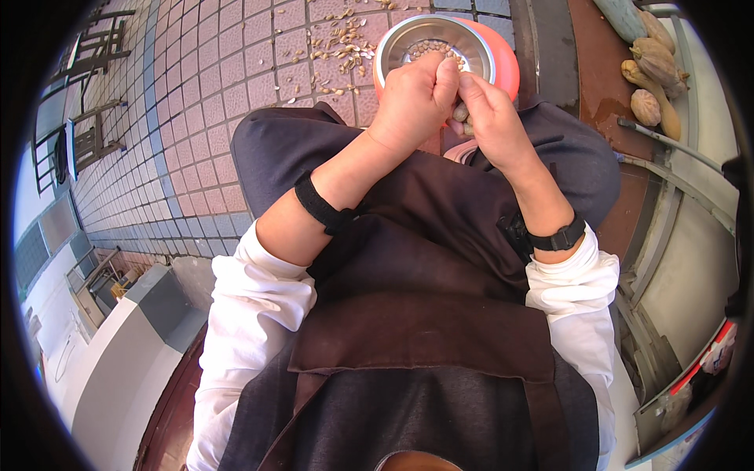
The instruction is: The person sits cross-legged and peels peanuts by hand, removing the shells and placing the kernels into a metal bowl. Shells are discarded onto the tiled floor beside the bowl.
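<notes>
My left hand (415, 94) is closed over the near side of a stainless steel bowl (389, 44), thumb against curled fingers; what lies inside its grip is hidden. Beside it, my right hand (495, 120) has unshelled peanuts (461, 112) held under its curled fingers. The thumbs are close together, almost touching. Shelled peanuts (433, 48) lie at the bottom of the bowl, partly hidden by my left hand. An orange-red plastic container or stool (506, 62) shows under and beside the bowl.
Broken peanut shells (347, 47) are scattered on the pink floor tiles (227, 65) left of the bowl. Several squashes or gourds (654, 59) lie at the upper right near metal framing (689, 182). My knees in dark trousers flank the hands, with a dark brown apron (424, 259) between them.
</notes>
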Motion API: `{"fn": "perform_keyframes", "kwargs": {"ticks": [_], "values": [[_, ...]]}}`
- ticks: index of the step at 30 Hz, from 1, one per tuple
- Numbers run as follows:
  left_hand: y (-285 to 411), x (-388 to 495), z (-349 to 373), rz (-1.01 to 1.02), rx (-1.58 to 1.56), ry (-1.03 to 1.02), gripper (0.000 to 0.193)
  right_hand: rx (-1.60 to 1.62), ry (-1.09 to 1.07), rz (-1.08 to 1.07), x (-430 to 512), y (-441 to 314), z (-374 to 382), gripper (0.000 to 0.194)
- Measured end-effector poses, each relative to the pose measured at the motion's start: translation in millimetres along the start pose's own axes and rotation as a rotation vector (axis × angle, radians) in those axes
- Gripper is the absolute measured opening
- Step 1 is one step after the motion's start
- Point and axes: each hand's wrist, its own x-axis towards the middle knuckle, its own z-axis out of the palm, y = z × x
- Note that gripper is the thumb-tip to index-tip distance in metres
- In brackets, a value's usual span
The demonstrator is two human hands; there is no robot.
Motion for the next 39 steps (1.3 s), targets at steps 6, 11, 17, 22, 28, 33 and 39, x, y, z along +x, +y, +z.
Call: {"fn": "perform_keyframes", "kwargs": {"ticks": [6, 11, 17, 22, 28, 33, 39], "values": [[-2.2, -0.4, 3.7, -0.022, -0.057, -0.016, 0.025, 0.194, -0.016, 0.104, 2.1, 5.0, -2.2, 0.032], [3.2, -0.3, 1.6, -0.098, -0.103, -0.055, 0.028, 0.331, -0.013, 0.134, 2.9, 5.6, -3.5, 0.034], [-3.2, 10.0, 2.1, -0.545, -0.745, -0.206, 0.033, 0.431, 0.023, 0.246, 7.4, 7.7, -6.9, 0.032], [-16.2, 14.3, -7.5, -0.613, -0.998, -0.402, 0.03, 0.404, 0.1, 0.206, 11.0, 5.4, -18.9, 0.03], [-10.1, 11.8, 2.3, -0.539, -0.588, -0.175, 0.027, -0.179, 0.384, 0.113, 16.7, 9.4, -21.8, 0.027], [-9.5, 15.5, -4.2, -0.554, -0.616, -0.146, 0.024, -0.609, 0.492, -0.056, 18.6, 12.2, -20.7, 0.024], [-16.3, 16.1, -5.4, -0.622, -0.821, -0.106, 0.019, -0.693, 0.321, -0.173, 8.9, 0.9, -11.6, 0.026]]}}
